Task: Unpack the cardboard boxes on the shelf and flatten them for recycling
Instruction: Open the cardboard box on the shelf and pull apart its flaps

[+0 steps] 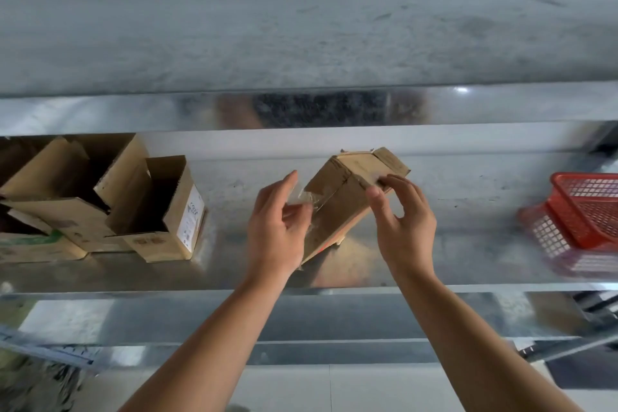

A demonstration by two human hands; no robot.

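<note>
Your left hand pinches clear tape on the tilted box mid-frame, right hand gripping its upper end; opened boxes sit left, red basket right.

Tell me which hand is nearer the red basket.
Right. The right hand pinches the cardboard box, left of the red basket; the left hand, holding tape, is farther left.

Side of open cardboard box carries white label: print blurred, unreadable. No other text legible.
</note>
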